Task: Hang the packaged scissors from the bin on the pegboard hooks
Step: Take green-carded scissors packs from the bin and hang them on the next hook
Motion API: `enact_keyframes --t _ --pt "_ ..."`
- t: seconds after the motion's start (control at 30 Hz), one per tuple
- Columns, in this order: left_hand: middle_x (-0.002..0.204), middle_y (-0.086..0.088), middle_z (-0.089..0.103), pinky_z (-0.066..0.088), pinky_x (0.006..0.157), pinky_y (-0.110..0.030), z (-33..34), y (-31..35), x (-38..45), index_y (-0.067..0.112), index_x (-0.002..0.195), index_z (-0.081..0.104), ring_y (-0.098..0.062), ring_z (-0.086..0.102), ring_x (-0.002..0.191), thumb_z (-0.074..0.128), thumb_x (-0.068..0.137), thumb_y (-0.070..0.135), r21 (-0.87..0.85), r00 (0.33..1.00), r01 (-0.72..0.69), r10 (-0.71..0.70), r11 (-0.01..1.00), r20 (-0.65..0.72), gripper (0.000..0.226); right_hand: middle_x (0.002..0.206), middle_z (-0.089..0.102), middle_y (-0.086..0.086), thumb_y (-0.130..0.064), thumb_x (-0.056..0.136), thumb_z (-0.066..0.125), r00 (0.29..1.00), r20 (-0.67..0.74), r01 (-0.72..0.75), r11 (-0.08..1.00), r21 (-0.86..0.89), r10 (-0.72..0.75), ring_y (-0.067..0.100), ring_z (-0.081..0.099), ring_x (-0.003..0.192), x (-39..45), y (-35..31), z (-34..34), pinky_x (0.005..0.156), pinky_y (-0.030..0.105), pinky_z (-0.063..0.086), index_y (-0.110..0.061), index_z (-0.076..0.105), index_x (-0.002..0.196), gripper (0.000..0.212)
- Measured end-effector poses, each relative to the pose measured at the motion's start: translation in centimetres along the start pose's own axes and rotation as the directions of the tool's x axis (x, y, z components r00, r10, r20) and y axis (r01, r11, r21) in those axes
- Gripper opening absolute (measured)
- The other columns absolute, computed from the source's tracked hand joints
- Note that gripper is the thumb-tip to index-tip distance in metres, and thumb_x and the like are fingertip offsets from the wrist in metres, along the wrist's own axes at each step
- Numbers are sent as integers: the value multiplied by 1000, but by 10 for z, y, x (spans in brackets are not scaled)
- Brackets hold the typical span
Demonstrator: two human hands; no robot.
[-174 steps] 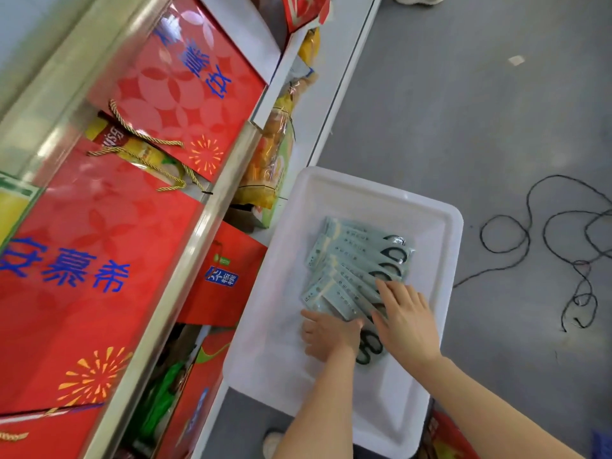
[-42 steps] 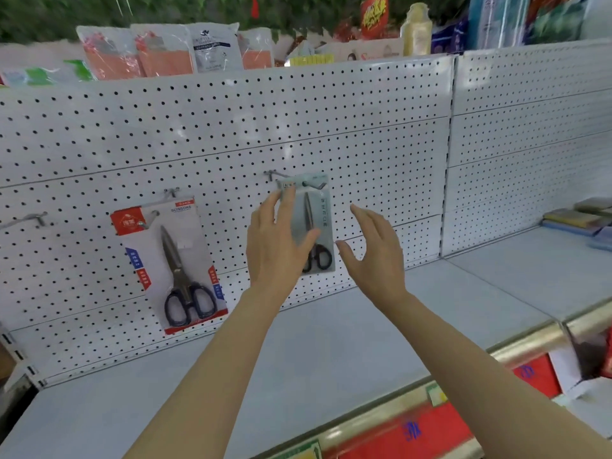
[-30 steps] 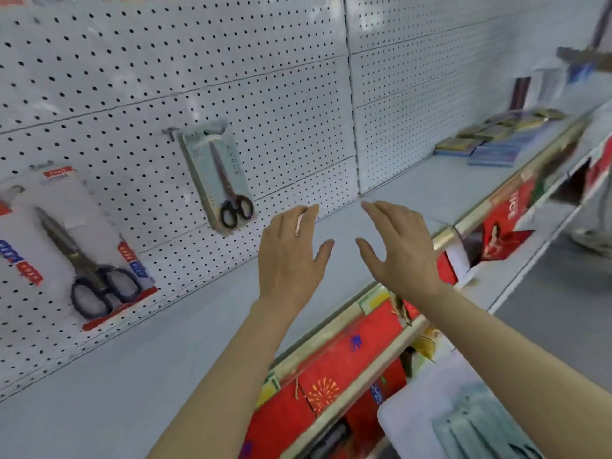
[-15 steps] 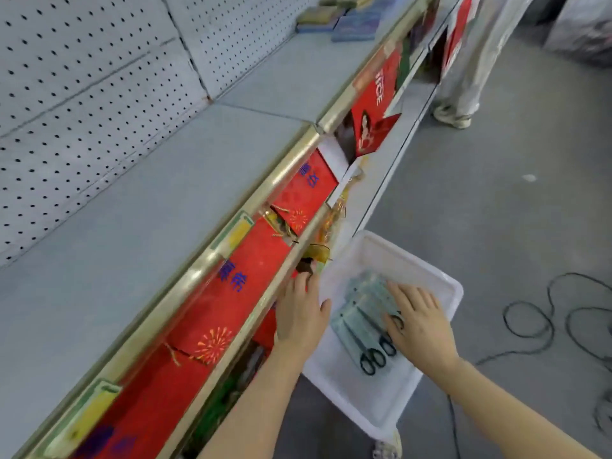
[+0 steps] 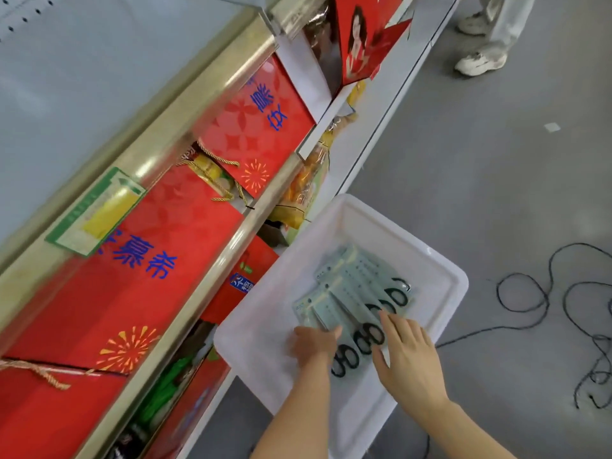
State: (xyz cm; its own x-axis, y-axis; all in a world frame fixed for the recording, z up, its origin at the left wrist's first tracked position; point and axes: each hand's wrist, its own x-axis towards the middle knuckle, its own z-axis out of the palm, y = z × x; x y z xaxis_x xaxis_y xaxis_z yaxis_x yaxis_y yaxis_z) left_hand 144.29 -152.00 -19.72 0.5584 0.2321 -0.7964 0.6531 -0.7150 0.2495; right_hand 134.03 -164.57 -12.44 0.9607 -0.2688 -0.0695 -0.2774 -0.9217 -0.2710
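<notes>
A white plastic bin point(image 5: 440, 260) stands on the floor below the shelving. Inside it lies a fanned stack of pale green packaged scissors point(image 5: 351, 286) with black handles showing. My left hand point(image 5: 314, 342) is down in the bin, fingers curled onto the near left edge of the closest pack. My right hand point(image 5: 407, 356) lies flat over the handle ends of the packs, fingers spread. Only a corner of the pegboard point(image 5: 20, 14) shows at the top left; its hooks are out of view.
A grey shelf point(image 5: 82, 94) with a metal front rail runs along the left, with red gift boxes point(image 5: 139, 286) stacked below it. A black cable point(image 5: 546, 309) loops on the grey floor at the right. Another person's shoes point(image 5: 480, 61) stand at the top right.
My view dropped from the pegboard, where a pack now hangs, down to the bin. Both hands moved into the bin; the left went from the rim onto the nearest pack.
</notes>
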Motion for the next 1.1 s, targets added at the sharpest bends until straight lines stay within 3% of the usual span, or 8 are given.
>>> enact_keyframes --t 0.17,0.33,0.43,0.6,0.73,0.9,1.03,1.1 --pt "147 -25 29 30 108 -47 32 3 8 6 152 4 -40 34 132 76 70 55 120 988 74 -57 990 -140 120 105 67 7 -20 67 81 999 47 -4 1000 1 4 28 64 92 7 5 23 75 41 55 -2 62 123 63" --pt "120 -14 45 54 82 -42 23 -16 17 14 118 32 -36 58 100 75 65 24 49 963 25 -11 998 -270 69 99 67 9 -13 59 84 995 99 -16 999 -34 20 31 64 84 21 6 47 68 41 55 0 64 116 61" --pt "119 -12 42 53 67 -39 7 -29 15 13 113 35 -35 63 92 80 69 27 97 973 -13 35 995 -227 65 90 65 11 -10 46 88 987 144 -58 997 -47 65 33 63 76 41 3 67 62 40 56 -1 64 108 67" --pt "125 -8 59 55 81 -39 -13 -45 13 12 128 41 -29 63 105 64 90 24 94 949 -194 211 976 -236 46 109 58 16 -49 53 82 932 320 -118 978 -172 169 36 52 98 75 -7 102 84 43 46 1 47 130 99" --pt "108 -3 69 55 75 -36 -37 -50 2 18 126 41 -25 68 90 58 92 25 -57 948 -243 225 968 -224 38 94 56 24 -27 44 87 947 279 -102 973 -205 158 35 46 85 72 -18 117 77 49 39 3 52 131 98" --pt "99 2 70 51 63 -17 -58 -44 -22 29 121 41 -4 66 76 61 91 18 -292 935 -340 288 894 -206 38 89 52 16 5 52 72 966 241 -104 994 25 95 27 42 48 62 -32 100 38 24 28 -13 45 141 94" --pt "115 30 53 38 73 3 -86 -30 -57 43 136 29 26 51 94 65 87 4 -427 870 -478 348 768 -349 73 106 69 7 -15 88 58 959 267 -170 942 291 91 25 62 59 72 -52 57 41 29 36 -41 25 149 74" --pt "118 38 43 36 77 4 -106 -22 -80 46 140 21 35 44 94 66 87 3 -465 824 -549 357 694 -440 82 84 73 8 -21 90 58 952 270 -259 846 467 142 21 62 58 80 -74 23 47 33 44 -49 23 145 71"
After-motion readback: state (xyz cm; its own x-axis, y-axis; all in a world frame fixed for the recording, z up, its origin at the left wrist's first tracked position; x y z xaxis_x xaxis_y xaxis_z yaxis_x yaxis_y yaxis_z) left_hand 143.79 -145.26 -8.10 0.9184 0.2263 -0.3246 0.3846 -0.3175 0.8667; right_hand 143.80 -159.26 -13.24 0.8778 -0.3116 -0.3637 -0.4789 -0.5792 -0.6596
